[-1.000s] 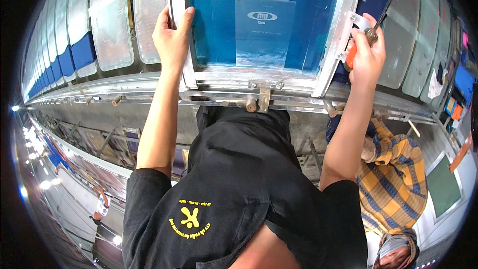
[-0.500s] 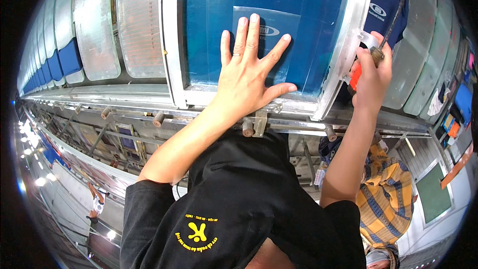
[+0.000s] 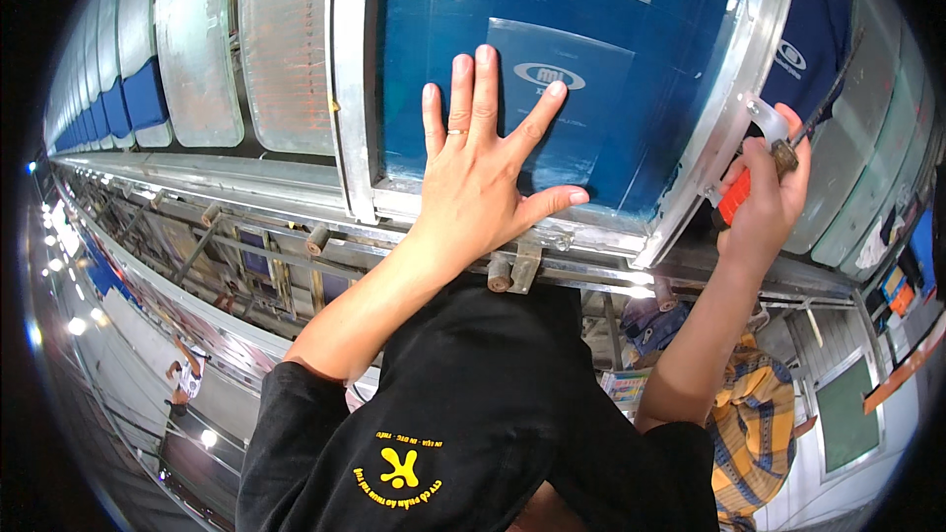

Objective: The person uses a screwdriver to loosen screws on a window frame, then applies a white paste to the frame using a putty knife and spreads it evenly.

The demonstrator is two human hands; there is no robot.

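My left hand (image 3: 476, 167) lies with its fingers spread on the blue mesh of a printing screen (image 3: 424, 0) in a metal frame. Its fingertips are beside a pale oval emblem (image 3: 549, 76) in the mesh, the index finger touching the emblem's lower edge. Along the frame's right rail (image 3: 711, 143), my right hand (image 3: 774, 192) is closed around a tool with an orange-red handle (image 3: 735, 195), a brown joint and a long thin dark rod. Its exact kind is unclear. The fingers are close to a pale curved bracket (image 3: 765, 120) on that rail.
Dark blue fabric (image 3: 813, 15) with an emblem lies beyond the right rail. Grey boards (image 3: 197, 49) line up to the left, several bearing blue fabric (image 3: 146, 96). A metal rail with round pegs (image 3: 500, 273) runs before me. A person in a yellow plaid garment (image 3: 754, 433) is at lower right.
The screen and both hands sit farther right and lower in the picture. My left hand has shifted slightly left on the mesh, uncovering more of the emblem. My right hand keeps its hold.
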